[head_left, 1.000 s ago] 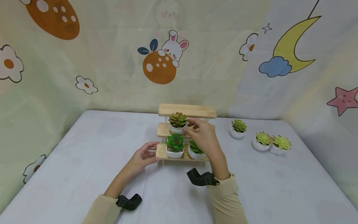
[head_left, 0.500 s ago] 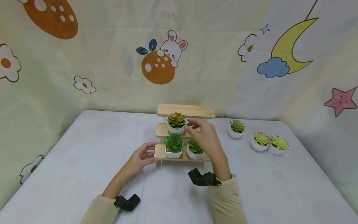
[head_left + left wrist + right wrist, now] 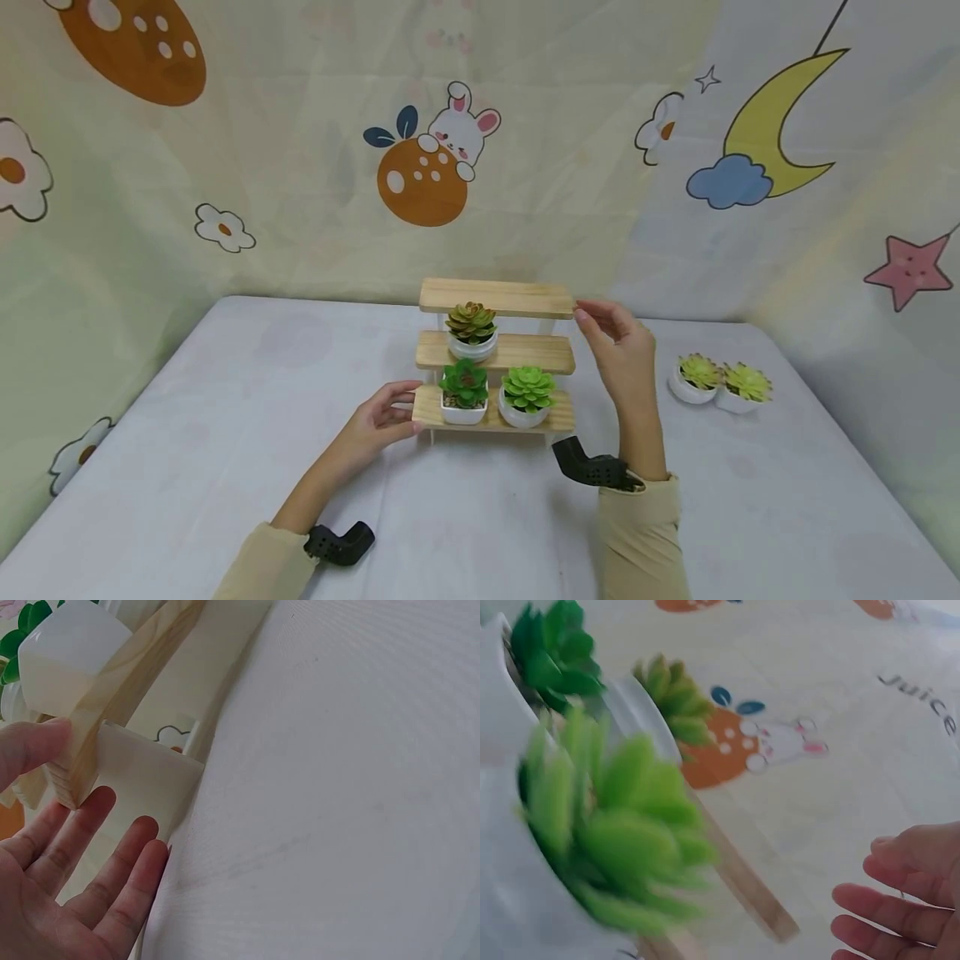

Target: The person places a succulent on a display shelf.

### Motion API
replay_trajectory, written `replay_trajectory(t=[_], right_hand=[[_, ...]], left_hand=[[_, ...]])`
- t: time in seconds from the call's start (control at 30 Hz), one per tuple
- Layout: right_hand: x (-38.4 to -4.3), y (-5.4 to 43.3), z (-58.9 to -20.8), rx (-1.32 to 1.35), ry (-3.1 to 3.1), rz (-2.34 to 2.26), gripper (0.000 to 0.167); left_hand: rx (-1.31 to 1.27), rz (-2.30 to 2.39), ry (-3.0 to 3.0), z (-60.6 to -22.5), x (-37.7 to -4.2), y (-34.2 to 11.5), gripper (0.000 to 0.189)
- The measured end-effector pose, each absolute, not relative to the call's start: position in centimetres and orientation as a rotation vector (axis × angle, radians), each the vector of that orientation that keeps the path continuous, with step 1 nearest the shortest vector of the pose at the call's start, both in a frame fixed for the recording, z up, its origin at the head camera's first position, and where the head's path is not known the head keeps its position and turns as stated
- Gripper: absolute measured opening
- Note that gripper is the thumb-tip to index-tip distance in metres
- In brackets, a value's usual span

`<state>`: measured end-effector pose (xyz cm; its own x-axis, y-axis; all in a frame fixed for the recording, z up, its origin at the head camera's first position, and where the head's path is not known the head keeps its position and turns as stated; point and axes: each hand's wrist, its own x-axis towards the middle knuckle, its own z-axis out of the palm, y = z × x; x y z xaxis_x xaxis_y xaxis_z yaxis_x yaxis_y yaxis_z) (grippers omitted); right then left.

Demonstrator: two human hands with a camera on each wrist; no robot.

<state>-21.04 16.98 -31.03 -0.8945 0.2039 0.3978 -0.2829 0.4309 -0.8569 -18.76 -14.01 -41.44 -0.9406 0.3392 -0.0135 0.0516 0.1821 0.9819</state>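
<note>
A three-tier wooden plant stand (image 3: 536, 353) stands mid-table. My left hand (image 3: 380, 417) grips the left end of its lowest shelf, with the thumb (image 3: 37, 746) on top and the fingers around the board's end. On that shelf sit a dark green succulent (image 3: 464, 390) in a square white pot and a bright green succulent (image 3: 527, 396) in a round white pot. A reddish-green succulent (image 3: 472, 331) in a white pot occupies the middle shelf's left part. My right hand (image 3: 617, 342), holding nothing, is beside the top shelf's right end, fingers loosely bent.
Two yellow-green succulents (image 3: 699, 377) in white pots stand together at the table's right. Another pot behind my right hand is hidden. A printed cloth (image 3: 315, 167) hangs behind the white-covered table (image 3: 285, 358).
My right hand has moved off the reddish-green succulent's pot and out to the right, uncovering the bright green succulent. My left hand stays at the lowest shelf.
</note>
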Motion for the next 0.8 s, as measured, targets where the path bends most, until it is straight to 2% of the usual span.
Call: replay_trajectory(t=[0.23, 0.4, 0.8], right_hand=[[-21.1, 21.1, -32.6, -0.216, -2.138, 1.45, 0.034], [-21.8, 23.4, -34.7, -0.396, -2.113, 1.438, 0.045], [-23.1, 25.2, -38.7, -0.486, -2.172, 1.583, 0.076]], left_hand=[[0.383, 1.826, 2.228, -41.4, -18.7, -13.9, 0.058], [0.377, 1.829, 2.233, -41.4, -18.7, -14.0, 0.058], [0.441, 1.858, 2.218, -41.5, -18.9, -14.0, 0.059]])
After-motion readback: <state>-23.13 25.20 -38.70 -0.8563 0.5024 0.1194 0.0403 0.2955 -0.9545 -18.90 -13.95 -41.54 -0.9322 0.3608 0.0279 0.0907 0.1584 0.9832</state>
